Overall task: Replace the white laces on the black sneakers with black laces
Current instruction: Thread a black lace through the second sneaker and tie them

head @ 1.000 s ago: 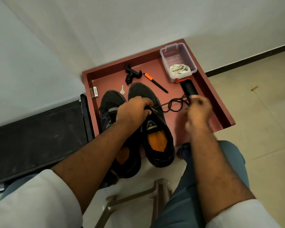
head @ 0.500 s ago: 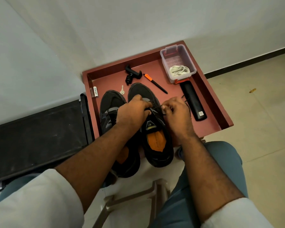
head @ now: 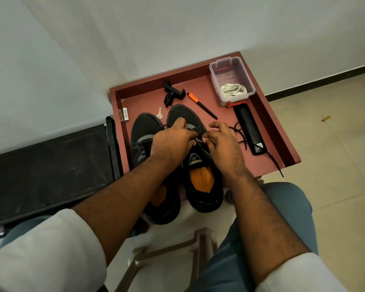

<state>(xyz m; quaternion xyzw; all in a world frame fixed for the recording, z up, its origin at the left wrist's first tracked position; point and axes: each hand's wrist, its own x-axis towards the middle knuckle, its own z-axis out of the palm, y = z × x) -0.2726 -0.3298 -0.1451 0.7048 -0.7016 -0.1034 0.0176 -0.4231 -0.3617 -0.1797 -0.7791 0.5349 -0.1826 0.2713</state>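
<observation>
White sleeves pushed up above bare forearms, and grey-blue trousers on both legs

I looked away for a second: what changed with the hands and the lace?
The right hand came back from the right to the sneaker, where it pinches the black lace, whose slack now trails over the tray edge. The left hand stayed gripping the sneaker.

2 sneakers, 1 pen, 1 key, 1 box.
</observation>
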